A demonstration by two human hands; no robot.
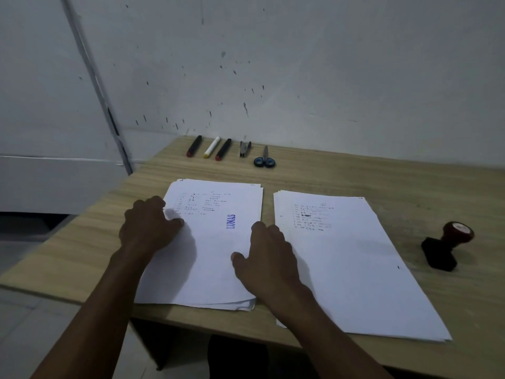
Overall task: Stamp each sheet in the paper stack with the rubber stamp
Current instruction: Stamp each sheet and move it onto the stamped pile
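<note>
Wooden desk (355,170), both hands – left hand (149,225), right hand (266,255) – on stamped stack (216,242)

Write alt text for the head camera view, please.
Both hands, left and right, rest on a paper stack stamped LUNAS. An unstamped stack lies to its right, a rubber stamp tipped over beyond it on the wooden desk.

Left paper stack (216,242) stamped LUNAS; right paper stack (352,258) unstamped; rubber stamp (448,246) on side, far right
</note>
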